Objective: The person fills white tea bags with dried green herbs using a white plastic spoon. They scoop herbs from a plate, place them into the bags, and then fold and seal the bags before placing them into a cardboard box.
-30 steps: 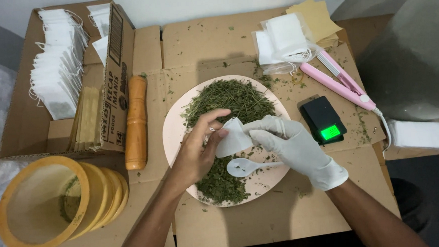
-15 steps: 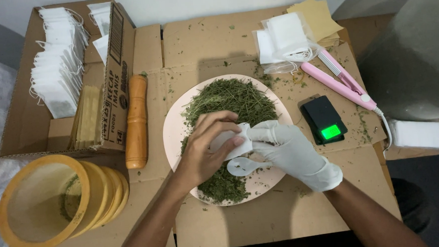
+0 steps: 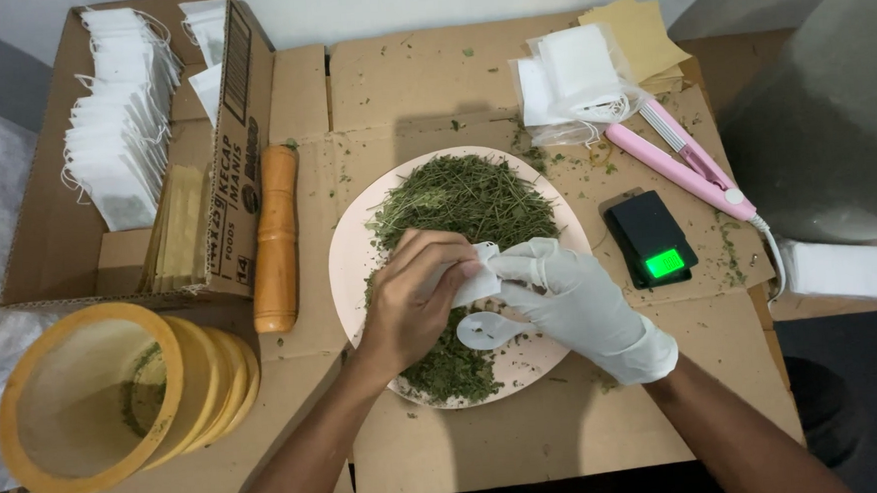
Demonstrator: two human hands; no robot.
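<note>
**Small white bag held by both hands over the plate of dried herbs**

Since the earlier pictures, both hands have been lowered and drawn together over the plate, and the small white bag has been folded in closer between them.

The small white bag is pinched by the bare left hand, whose fingers are curled closed around its left part, with the thumb pressed on its front. The same bag is gripped at its right edge by the gloved right hand, its fingers bent and closed on the paper. The bag is held just above the middle of the pink plate, which is set near the centre of the cardboard surface.

A heap of dried green herbs is spread over the far half of the plate, and more is seen near its front edge. A white plastic spoon is laid on the plate just below the hands, its handle hidden under the glove.

Toward the right edge of the surface, a small black scale with a lit green display is placed, and a pink sealing tool lies behind it. A stack of empty white bags is kept at the far right corner. To the left of the plate, a wooden pestle is laid beside a cardboard box filled with white bags. Yellow sieves are stacked at the near left corner.
</note>
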